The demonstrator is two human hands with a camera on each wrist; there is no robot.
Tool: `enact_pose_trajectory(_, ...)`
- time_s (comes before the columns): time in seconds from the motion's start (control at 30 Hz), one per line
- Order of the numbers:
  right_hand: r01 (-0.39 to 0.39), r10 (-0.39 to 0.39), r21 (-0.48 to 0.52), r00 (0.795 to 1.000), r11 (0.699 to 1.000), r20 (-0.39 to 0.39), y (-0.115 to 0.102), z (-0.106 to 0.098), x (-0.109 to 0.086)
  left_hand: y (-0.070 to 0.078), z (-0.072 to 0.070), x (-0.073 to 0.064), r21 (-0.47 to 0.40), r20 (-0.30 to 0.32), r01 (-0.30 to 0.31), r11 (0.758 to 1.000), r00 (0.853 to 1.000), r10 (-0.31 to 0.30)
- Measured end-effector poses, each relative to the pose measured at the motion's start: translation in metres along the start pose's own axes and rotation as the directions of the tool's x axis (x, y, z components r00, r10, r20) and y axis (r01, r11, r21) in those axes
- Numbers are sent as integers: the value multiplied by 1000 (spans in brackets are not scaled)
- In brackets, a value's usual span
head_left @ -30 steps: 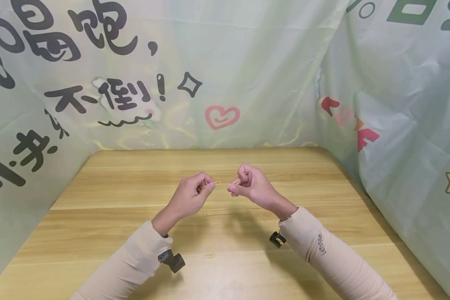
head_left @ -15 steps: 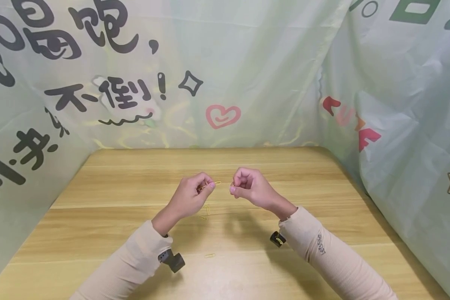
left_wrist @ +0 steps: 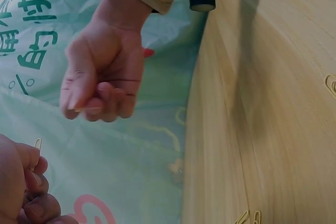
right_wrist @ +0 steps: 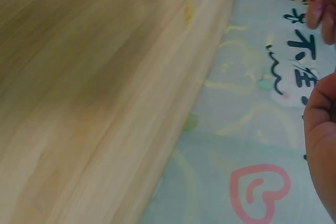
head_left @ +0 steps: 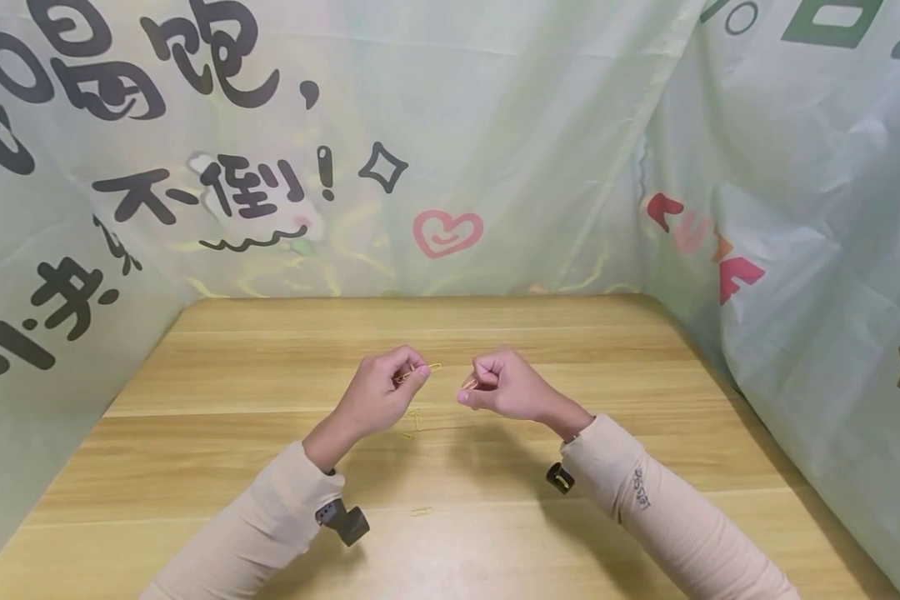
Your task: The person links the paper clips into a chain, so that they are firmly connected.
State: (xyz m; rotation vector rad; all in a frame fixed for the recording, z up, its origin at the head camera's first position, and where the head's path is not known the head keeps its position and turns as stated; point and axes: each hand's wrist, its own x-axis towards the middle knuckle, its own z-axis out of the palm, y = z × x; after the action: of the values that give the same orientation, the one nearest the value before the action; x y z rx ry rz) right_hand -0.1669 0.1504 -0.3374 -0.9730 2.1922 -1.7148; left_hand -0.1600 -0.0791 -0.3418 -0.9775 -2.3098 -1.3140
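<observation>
My left hand [head_left: 382, 392] pinches a yellow paper clip [head_left: 436, 366] between thumb and forefinger, its looped end pointing right. More wire shows inside the curled fingers, but how many clips are there I cannot tell. Across a small gap, my right hand [head_left: 513, 385] pinches another paper clip [head_left: 469, 385], mostly covered by the fingers. Both hands are held above the table, apart from each other. In the left wrist view, the left hand's paper clip [left_wrist: 38, 144] sticks up past the fingertips. Only part of the right hand [right_wrist: 321, 135] shows in the right wrist view.
Several yellow paper clips [head_left: 417, 420] lie on the wooden table [head_left: 232, 467] below the left hand. A single paper clip [head_left: 421, 512] lies nearer the front. A printed cloth [head_left: 532, 150] hangs behind the table and along its sides.
My right hand has dipped slightly and its fingers have curled in more, the clip turning with them. The left hand stays in place with its clip.
</observation>
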Motion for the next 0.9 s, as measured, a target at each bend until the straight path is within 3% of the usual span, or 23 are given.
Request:
enact_pose_trajectory(0.33, 101, -82, -158, 989, 982, 121, 7, -5, -3, 1, 0, 0, 1, 4, 15, 1000, 1000, -15)
enact_pose_trajectory(0.67, 42, -35, -113, 997, 993, 64, -6, -5, -3, 3, 2, 0, 5, 9, 0, 1000, 1000, 0)
enact_pose_trajectory(0.9, 59, -50, -189, 997, 980, 51, -13, -8, -2, 2, 2, 0, 10, 12, 2, 1000, 1000, -2)
